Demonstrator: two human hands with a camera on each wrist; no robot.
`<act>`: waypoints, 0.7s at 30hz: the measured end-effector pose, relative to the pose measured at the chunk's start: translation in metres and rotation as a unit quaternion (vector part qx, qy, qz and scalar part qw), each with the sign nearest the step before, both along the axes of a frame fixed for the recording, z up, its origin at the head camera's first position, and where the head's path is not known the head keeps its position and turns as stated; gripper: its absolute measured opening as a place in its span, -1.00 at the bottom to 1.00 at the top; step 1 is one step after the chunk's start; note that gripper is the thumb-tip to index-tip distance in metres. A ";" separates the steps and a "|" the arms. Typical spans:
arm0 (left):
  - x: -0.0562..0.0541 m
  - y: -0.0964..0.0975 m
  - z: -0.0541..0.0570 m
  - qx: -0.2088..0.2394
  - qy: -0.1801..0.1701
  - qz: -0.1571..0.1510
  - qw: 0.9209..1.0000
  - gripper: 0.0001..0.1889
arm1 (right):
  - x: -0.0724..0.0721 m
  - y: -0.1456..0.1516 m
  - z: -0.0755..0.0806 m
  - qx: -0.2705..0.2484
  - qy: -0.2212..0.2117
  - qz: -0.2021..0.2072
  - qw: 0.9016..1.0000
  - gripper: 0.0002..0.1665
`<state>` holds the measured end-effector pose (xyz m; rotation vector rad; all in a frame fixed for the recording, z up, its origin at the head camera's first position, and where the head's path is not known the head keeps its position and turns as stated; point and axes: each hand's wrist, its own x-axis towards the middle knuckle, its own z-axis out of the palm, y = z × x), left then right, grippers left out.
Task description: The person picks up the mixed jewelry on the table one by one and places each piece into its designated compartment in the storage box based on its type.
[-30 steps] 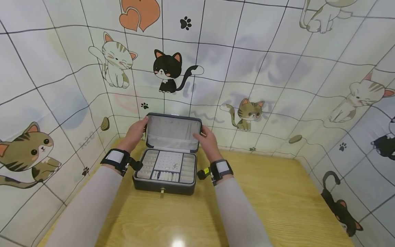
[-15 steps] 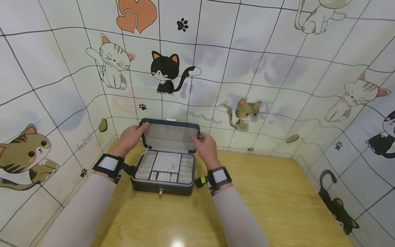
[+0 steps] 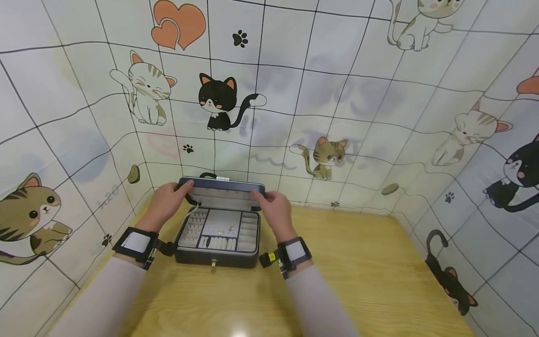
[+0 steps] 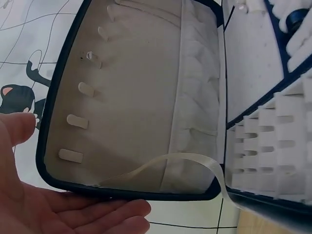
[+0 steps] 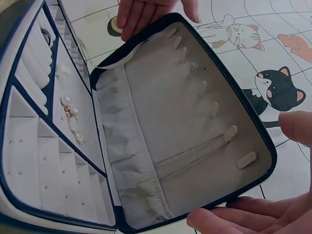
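Note:
A dark blue jewelry box [image 3: 195,256] sits on the wooden table, its lid [image 3: 225,199] raised and tilted forward. My left hand [image 3: 164,205] holds the lid's left corner, thumb at the front edge, fingers along the side. At the right corner, my right hand [image 3: 275,211] holds it the same way. Pearl earrings [image 5: 73,119] lie on the pale centre panel, beside ring rolls [image 5: 35,68] and small compartments. A fine chain necklace [image 5: 195,153] hangs inside the lid from a tab. One ribbon stay [image 4: 192,157] joins lid and base.
A gold clasp [image 3: 214,263] is on the box's front. Behind the box rises a white cloth wall [image 3: 269,93] with printed cats and grid lines. Wooden tabletop [image 3: 337,271] extends to the right and front.
Both hands have brought the lid down and forward from nearly upright, so less of its inside shows. The base has stayed on the table; the head view has shifted slightly.

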<state>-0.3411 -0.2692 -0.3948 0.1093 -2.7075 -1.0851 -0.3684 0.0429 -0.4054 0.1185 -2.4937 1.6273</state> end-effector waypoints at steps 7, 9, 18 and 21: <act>0.016 -0.003 -0.010 -0.012 0.022 -0.015 1.000 -0.36 | 0.012 0.002 -0.005 0.003 -0.003 -0.007 1.000 -0.26; 0.019 -0.003 -0.013 -0.010 0.027 -0.017 0.999 -0.40 | 0.015 0.003 -0.006 0.002 -0.003 -0.011 1.000 -0.28; 0.031 -0.007 -0.028 -0.008 0.046 -0.033 0.998 -0.47 | 0.026 0.005 -0.014 -0.006 -0.012 -0.005 1.000 -0.26; 0.035 -0.009 -0.035 -0.004 0.060 -0.035 0.998 -0.50 | 0.030 0.005 -0.018 -0.004 -0.016 0.000 1.000 -0.25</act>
